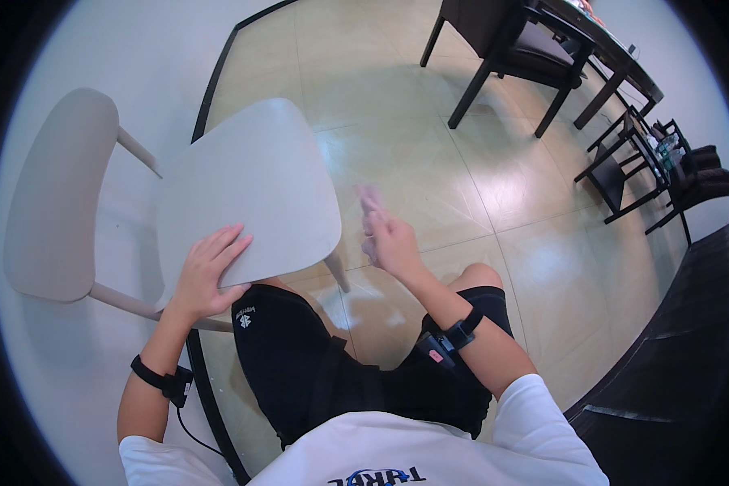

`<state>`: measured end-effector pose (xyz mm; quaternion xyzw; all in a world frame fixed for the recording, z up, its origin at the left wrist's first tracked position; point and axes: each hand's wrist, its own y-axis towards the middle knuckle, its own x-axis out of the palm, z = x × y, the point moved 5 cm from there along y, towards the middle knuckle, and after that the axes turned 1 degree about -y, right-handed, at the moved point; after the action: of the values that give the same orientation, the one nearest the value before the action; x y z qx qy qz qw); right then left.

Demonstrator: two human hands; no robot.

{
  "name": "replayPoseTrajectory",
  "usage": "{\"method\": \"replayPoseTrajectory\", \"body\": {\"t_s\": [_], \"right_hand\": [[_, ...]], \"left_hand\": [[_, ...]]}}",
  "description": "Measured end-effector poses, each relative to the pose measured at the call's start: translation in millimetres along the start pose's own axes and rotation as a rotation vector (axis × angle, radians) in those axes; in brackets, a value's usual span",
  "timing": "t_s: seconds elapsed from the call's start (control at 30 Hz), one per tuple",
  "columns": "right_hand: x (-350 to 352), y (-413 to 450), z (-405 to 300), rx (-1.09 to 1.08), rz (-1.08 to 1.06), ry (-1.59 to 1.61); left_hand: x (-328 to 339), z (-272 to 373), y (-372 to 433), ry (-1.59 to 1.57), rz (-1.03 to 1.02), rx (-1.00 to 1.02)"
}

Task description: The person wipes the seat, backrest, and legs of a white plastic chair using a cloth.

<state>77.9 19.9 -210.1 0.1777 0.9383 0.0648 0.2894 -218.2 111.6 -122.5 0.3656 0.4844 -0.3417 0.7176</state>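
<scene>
A pale chair with a rounded seat (255,182) stands at the left, its curved backrest (61,200) towards the wall. My left hand (209,267) rests on the near edge of the seat, fingers spread over the top and thumb at the rim. To the right of the seat, my right hand (389,240) is raised above the tiled floor, blurred at the fingers. Its fingers look partly bent with one or more extended; whether it holds something small cannot be told. Both forearms wear black straps with small devices.
A dark armchair (486,42) and a dark table (613,48) stand at the upper right. Farther right are dark chairs and a small rack (613,164) with plastic bottles. A black sofa-like surface (656,364) borders the lower right; a white wall runs along the left.
</scene>
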Motion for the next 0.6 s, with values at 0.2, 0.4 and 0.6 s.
{"method": "replayPoseTrajectory", "body": {"t_s": [0.2,0.4,0.6], "right_hand": [[12,-24,36,0.435,-0.237,1.15],[32,-34,-5,0.461,-0.747,0.901],[57,-3,25,0.112,-0.688,0.148]], "left_hand": [[8,1,5,-0.027,-0.013,0.004],[7,-5,4,-0.015,0.019,0.014],[9,-9,1,-0.009,-0.007,-0.018]]}}
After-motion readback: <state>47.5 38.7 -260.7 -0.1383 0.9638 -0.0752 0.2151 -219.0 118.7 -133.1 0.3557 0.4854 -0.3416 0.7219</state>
